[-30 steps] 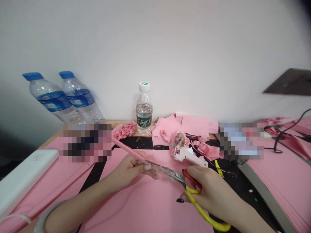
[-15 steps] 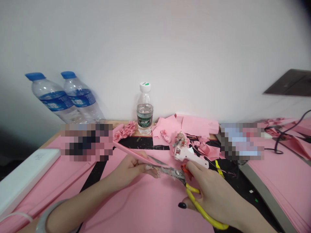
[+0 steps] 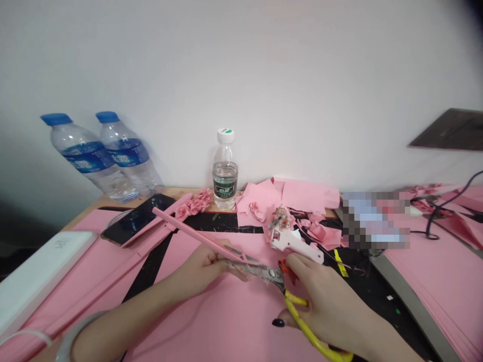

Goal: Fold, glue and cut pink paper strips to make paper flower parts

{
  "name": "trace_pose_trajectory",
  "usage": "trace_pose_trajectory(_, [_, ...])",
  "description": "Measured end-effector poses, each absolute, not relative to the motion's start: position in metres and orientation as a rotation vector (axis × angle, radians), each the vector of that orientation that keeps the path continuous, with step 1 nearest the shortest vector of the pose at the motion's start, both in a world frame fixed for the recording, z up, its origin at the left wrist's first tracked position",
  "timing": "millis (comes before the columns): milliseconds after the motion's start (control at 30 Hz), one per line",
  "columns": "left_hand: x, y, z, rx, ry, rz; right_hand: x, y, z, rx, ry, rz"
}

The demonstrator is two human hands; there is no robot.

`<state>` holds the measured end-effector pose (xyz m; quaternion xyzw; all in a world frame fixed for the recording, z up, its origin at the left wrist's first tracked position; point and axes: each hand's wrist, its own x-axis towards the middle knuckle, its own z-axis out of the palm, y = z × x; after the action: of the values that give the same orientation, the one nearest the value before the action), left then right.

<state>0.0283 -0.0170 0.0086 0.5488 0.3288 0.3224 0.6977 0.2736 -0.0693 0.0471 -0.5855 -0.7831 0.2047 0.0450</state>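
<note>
My left hand [image 3: 199, 271] pinches a narrow strip of pink paper [image 3: 188, 233] near its lower end, and the strip runs up and left across the table. My right hand [image 3: 324, 301] grips the yellow handles of a pair of scissors [image 3: 264, 273]. The scissors' scratched metal blades reach left and meet the strip next to my left fingertips. A red part shows at the pivot, just above my right fingers. A white glue gun [image 3: 292, 246] lies just beyond my right hand.
Pink paper roses [image 3: 194, 205], pink scraps [image 3: 302, 198] and a black phone [image 3: 136, 218] lie at the table's back. Water bottles [image 3: 225, 171] [image 3: 88, 156] stand against the white wall. A white box [image 3: 41, 269] sits at left; pink sheets [image 3: 222, 322] cover the table, and a blurred patch [image 3: 375, 218] hides something at right.
The scissors and my right hand have shifted left and up toward my left hand. The strip's far end now reaches further left. A blurred patch at left has gone, showing the phone.
</note>
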Motion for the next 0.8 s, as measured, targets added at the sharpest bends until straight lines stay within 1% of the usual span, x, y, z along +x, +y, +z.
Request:
trace_pose_trajectory(367, [0.033, -0.022, -0.008, 1.168, 0.65, 0.764, 0.266, -0.069, 0.043, -1.845, -2.324, 0.643])
trace_pose_trajectory(567, [0.036, -0.021, -0.008, 1.093, 0.561, 0.737, 0.266, -0.069, 0.042, -1.877, -2.311, 0.651])
trace_pose_trajectory(800, [0.036, -0.021, -0.005, 1.103, 0.61, 0.75, 0.27, -0.066, 0.038, -1.87, -2.329, 0.642])
